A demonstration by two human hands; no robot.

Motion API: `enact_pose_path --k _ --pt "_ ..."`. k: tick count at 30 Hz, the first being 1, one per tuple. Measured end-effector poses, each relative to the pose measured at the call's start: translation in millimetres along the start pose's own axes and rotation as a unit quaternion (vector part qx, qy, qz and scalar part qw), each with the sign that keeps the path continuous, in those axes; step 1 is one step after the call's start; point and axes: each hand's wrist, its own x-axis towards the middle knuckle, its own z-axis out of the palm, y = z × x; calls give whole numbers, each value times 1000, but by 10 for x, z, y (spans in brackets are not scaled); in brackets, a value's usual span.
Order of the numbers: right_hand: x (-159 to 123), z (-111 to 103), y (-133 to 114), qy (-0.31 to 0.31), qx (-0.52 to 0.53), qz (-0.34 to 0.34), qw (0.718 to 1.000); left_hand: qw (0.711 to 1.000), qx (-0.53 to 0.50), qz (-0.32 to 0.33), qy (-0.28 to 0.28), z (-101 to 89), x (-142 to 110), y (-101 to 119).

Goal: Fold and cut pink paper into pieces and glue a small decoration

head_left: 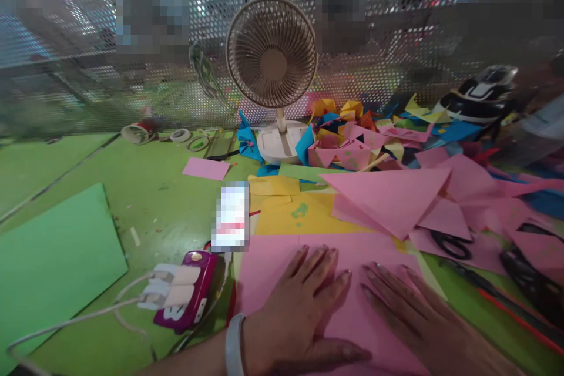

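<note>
A large pink sheet of paper lies on the green table in front of me. Flat on its middle rests my left hand, fingers spread and thumb stretched to the right, with a pale band on the wrist. My right hand also lies on the pink paper, fingers extended and angled toward the left hand. Neither hand grips anything. Just beyond the pink sheet, a yellow sheet with a green mark is partly covered by it. A folded pink paper triangle lies beyond my right hand.
A beige fan stands at the back, beside a heap of folded papers. Left of my hands are a phone, a purple power strip with cables and a green sheet. Black scissors lie right.
</note>
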Motion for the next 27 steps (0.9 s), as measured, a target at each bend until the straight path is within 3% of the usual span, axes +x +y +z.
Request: enact_pose_path --k 11,19,27 --pt "-22 -35 -26 -14 10 13 1000 1000 -8 -4 -2 -4 15 15" --pt "14 -101 -37 -3 -1 -16 1000 1000 16 -8 2 -23 7 22" --pt "33 -267 -25 -123 41 15 991 996 85 13 19 70 50 -44"
